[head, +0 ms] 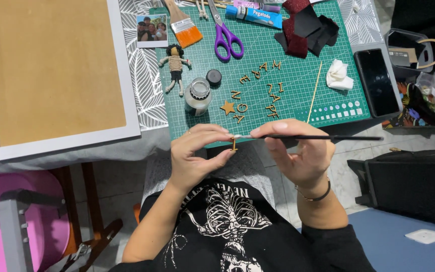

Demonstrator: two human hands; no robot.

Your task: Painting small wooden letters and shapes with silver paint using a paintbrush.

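Observation:
My left hand [197,153] pinches a small wooden letter [233,144] between thumb and fingers, just below the front edge of the green cutting mat [298,80]. My right hand [298,151] holds a thin black paintbrush [323,137] with its tip touching the letter. On the mat lie several loose wooden letters [265,85], a wooden star [227,107], an open glass jar [198,94] and its black lid [213,76].
A small string doll [175,65], purple scissors [226,35], an orange-bristled flat brush [185,22], a glue tube [254,15], dark fabric scraps [305,27], a wooden skewer [314,90], a crumpled tissue [338,75], a phone [376,80], a small photo [151,29] and a brown board in a white frame [51,70] surround me.

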